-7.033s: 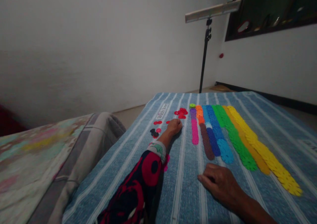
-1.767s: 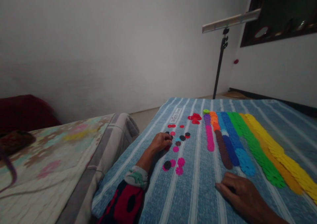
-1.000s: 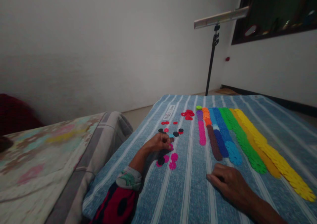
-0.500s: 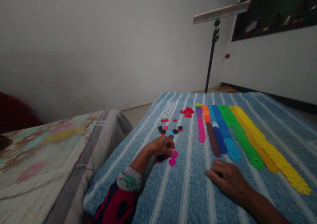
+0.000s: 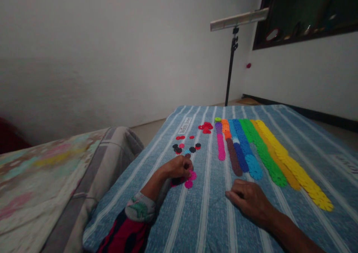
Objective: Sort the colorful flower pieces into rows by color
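My left hand is over the left part of the striped cloth, its fingers pinched together at the upper of two pink notched discs. Whatever the fingertips hold, if anything, is hidden. Under that hand a dark disc partly shows. My right hand rests on the cloth, fingers curled in, with nothing visible in them. Beyond it, overlapping discs lie in rows by colour: a brown row, a pink row, a green row and a yellow row, among several others.
Past my left hand lie scattered black discs and a red disc pile. The blue striped cloth covers the surface. To the left is a patterned cover. A black stand rises behind, near the wall.
The whole view has shifted slightly, so most things appear further left. Both hands keep nearly the same places over the cloth; the discs show no clear change.
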The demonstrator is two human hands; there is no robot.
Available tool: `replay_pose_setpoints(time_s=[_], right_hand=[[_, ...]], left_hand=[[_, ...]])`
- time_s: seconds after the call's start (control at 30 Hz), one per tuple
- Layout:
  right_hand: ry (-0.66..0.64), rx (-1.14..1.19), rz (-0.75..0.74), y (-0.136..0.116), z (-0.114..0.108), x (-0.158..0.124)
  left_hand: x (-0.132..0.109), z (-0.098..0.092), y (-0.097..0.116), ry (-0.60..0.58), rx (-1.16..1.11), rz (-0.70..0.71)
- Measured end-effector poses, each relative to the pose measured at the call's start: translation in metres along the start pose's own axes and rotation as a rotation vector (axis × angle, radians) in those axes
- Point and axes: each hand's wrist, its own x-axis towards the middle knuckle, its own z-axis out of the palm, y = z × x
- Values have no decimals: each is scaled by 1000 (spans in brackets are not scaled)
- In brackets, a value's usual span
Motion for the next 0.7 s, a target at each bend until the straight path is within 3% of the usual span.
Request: replay_pose_setpoints(time_s=[0.27,0.43,0.7], right_hand=[[20,2,-8,1,0,0],[21,-6,-2,0,0,0],[35,-20,-22,1,1,0]], left_hand=[[0,4,-1,17,-3,-47],[0,4,4,8,101,-19],[-2,7,10,0,39,6]])
